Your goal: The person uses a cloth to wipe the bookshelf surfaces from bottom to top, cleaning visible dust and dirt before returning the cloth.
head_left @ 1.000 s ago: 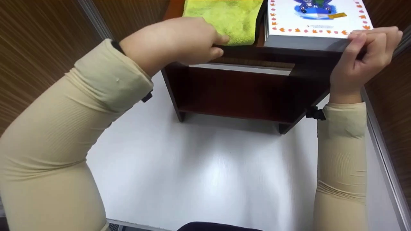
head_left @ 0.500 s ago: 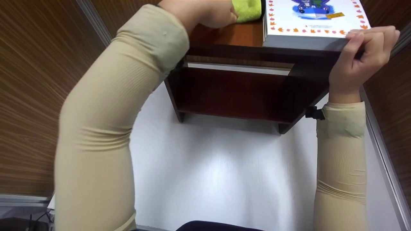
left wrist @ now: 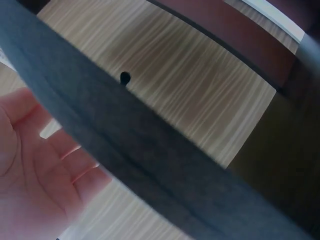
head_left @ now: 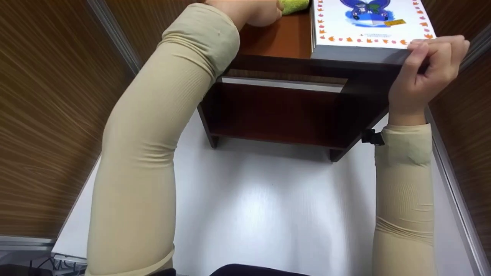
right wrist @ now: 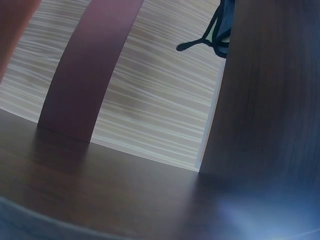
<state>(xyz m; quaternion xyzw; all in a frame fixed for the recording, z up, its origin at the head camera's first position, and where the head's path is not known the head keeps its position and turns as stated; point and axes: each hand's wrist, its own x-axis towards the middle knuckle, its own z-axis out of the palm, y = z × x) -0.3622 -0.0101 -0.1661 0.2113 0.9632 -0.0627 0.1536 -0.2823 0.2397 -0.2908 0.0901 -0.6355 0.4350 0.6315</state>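
At the top of the head view my left hand (head_left: 262,11) holds a yellow-green cloth (head_left: 293,5) on the reddish-brown top board of a small shelf (head_left: 276,36). Most of the cloth lies beyond the frame. In the left wrist view the palm (left wrist: 35,160) shows, its fingertips hidden behind a dark grey band. My right hand (head_left: 427,73) grips the front right corner of the shelf, fingertips at the corner of a thick white book (head_left: 372,36) with a butterfly picture. The cloth's dark-edged end with a loop (right wrist: 217,35) shows in the right wrist view.
The shelf has a lower board (head_left: 272,111) and stands on a white table (head_left: 253,207). Wood-grain panels (head_left: 50,126) rise on the left and right. Dark cables (head_left: 48,264) lie near the bottom left corner.
My left hand has moved away from me with the cloth, baring the front left of the shelf top. The right hand keeps its grip; the view has shifted slightly.
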